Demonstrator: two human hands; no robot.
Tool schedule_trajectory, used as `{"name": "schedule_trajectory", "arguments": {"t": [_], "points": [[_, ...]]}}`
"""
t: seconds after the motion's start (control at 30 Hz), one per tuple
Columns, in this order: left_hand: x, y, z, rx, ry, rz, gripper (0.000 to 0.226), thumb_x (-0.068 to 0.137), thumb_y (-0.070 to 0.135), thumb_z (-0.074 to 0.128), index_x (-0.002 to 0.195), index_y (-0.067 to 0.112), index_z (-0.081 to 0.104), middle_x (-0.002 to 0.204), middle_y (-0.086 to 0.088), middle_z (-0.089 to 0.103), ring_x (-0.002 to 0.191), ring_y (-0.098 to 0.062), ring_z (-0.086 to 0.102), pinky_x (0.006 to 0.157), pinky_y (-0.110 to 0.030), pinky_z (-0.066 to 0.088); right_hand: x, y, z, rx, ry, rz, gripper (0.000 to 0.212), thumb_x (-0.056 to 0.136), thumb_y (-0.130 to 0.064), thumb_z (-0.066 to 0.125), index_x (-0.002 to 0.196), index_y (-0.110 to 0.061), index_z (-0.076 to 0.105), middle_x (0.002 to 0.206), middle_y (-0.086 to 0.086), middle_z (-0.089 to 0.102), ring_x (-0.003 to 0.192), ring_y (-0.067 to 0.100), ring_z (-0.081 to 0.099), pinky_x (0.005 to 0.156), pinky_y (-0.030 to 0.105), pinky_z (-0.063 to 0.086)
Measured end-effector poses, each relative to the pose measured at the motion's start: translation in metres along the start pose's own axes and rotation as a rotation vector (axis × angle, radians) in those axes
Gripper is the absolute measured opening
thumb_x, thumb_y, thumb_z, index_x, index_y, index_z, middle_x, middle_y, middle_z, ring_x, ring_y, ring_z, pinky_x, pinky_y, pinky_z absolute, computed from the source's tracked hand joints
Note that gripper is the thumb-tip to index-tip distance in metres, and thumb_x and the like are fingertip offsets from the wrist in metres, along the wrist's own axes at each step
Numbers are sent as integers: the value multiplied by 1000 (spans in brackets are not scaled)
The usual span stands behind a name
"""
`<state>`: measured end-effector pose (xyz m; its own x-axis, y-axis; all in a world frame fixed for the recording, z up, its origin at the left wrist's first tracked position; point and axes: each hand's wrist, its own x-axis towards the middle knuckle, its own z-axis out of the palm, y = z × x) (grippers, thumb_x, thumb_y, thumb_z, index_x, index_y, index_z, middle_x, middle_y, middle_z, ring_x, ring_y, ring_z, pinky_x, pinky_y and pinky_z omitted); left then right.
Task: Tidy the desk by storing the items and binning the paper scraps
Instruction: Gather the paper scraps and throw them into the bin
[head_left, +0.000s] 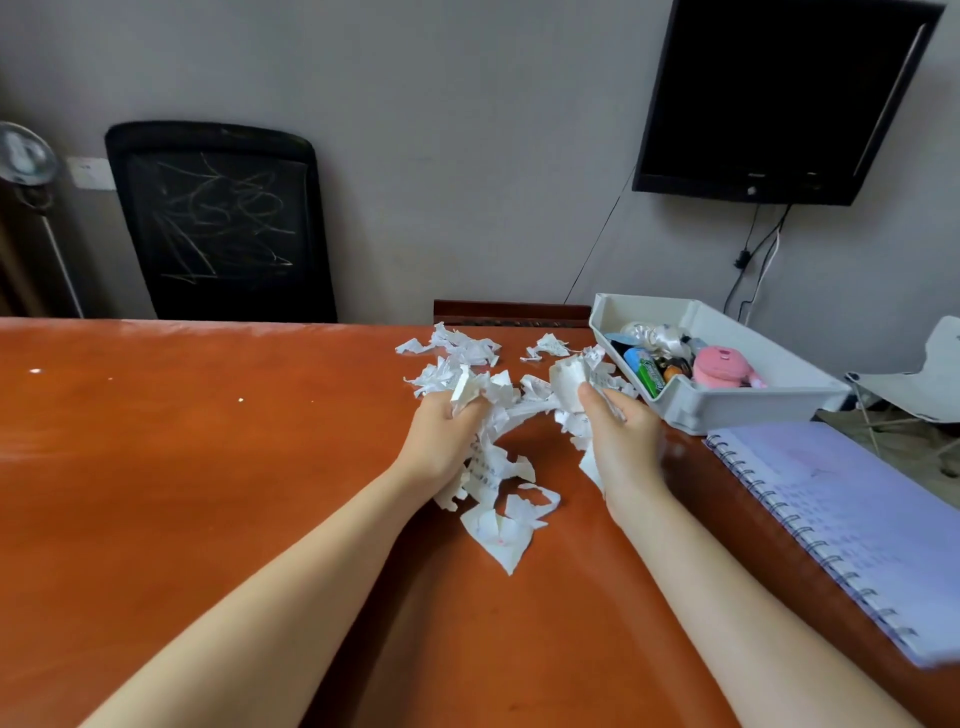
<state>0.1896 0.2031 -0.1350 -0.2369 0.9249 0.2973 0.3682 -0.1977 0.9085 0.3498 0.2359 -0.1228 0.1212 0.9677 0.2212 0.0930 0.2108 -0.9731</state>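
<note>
Orange-brown wood is filling most of the view: a wide glossy desk (208, 467) is running back to a grey wall, where a black mesh office chair (218, 223) is standing on the left and a dark wall-mounted screen (779, 98) is hanging on the right. Torn paper scraps (457, 353) are lying in a loose spread at the middle of the desk, from the far edge down toward the person.

Both hands are working in that spread, apart from each other. The left hand (441, 431) is gripping a bunch of scraps, with strips trailing from under the palm. The right hand (623, 441) is clutching a crumpled wad (569, 382) just beside the white plastic storage tray (753, 410). That tray is sitting at the far right and already holding small items, a pink plush toy (719, 366) among them. A spiral-bound notebook (857, 519) is lying along the desk's right edge.

The step in hand looks like gathering scraps for binning. Doing it well probably means sweeping the outlying pieces inward and pressing everything into one tight ball, so nothing is dropping on the way. It also means not missing the far pieces or the big near piece (498, 535).

No waste bin is showing, so its place cannot be told. Most fingertips are buried in paper. The other tray contents are too crowded to name surely, and the frame is cutting off the notebook's near corner.
</note>
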Motion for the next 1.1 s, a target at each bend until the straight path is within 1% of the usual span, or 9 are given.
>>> {"name": "schedule_trajectory", "arguments": {"t": [0.1, 0.2, 0.33, 0.47, 0.63, 0.77, 0.9, 1.0, 1.1], "points": [[0, 0, 2, 53, -22, -3, 42, 97, 25, 46, 57, 15, 42, 46, 6, 34, 33, -4, 32, 37, -11, 23, 0, 0, -1, 26, 42, -2, 24, 91, -17, 57, 103, 1, 67, 89, -5, 65, 93, 18, 60, 78, 31, 46], [-1, 0, 2, 62, -34, -7, 37, 98, 25, 45, 65, 11, 51, 49, 3, 36, 33, -4, 33, 37, -11, 24, 7, 7, -2, -82, 0, -19, 9, 89, -15, 58, 88, -13, 66, 83, -4, 62, 90, 15, 57, 72, 23, 43], [-1, -1, 0, 33, -6, -14, 36, 99, 26, 41, 66, 11, 47, 50, 4, 35, 37, -4, 33, 41, -13, 24, 17, 15, -6, -253, 94, -90, 22, 88, -27, 59, 80, -10, 70, 79, 9, 66, 84, 25, 60, 74, 36, 47], [-1, -3, -5, -76, 48, -31, 37, 99, 26, 41, 70, 6, 50, 48, 2, 37, 38, -5, 34, 44, -20, 29, 21, 19, -12, -270, 149, -104, 26, 90, -29, 58, 74, -9, 62, 77, 6, 63, 76, 23, 55, 67, 30, 41], [4, -3, -9, -148, 233, -102, 36, 98, 22, 40, 67, 11, 55, 61, -1, 50, 55, -8, 47, 53, -17, 38, 18, 15, -12, -192, 186, -210, 45, 95, -26, 52, 55, -18, 34, 52, -3, 28, 51, 13, 26, 50, 25, 24], [7, -4, -12, -220, 355, -147, 36, 98, 21, 42, 63, 16, 52, 64, -2, 51, 62, -14, 49, 58, -24, 39, 15, 21, -6, -320, -14, -286, 43, 91, -27, 58, 56, -15, 37, 54, -1, 30, 55, 14, 28, 53, 28, 25], [9, -11, -26, -268, 482, -164, 35, 95, 17, 43, 62, 11, 46, 57, -2, 42, 57, -16, 40, 56, -29, 36, 19, 26, 3, -553, -289, -261, 12, 89, -24, 61, 82, -14, 60, 81, -4, 62, 80, 10, 56, 74, 21, 43], [10, -15, -36, -298, 534, -201, 38, 95, 18, 42, 57, 14, 42, 58, -2, 40, 57, -15, 38, 54, -28, 35, 18, 26, 5, -861, -326, -304, 29, 93, -38, 53, 118, -26, 58, 120, -3, 64, 113, 19, 57, 90, 35, 46], [9, -17, -39, -323, 503, -225, 41, 95, 17, 41, 55, 16, 37, 56, -2, 38, 56, -16, 37, 54, -28, 34, 14, 22, 10, -1046, -304, -322, 39, 94, -49, 45, 126, -29, 54, 127, -4, 61, 115, 23, 57, 84, 33, 46]]}}
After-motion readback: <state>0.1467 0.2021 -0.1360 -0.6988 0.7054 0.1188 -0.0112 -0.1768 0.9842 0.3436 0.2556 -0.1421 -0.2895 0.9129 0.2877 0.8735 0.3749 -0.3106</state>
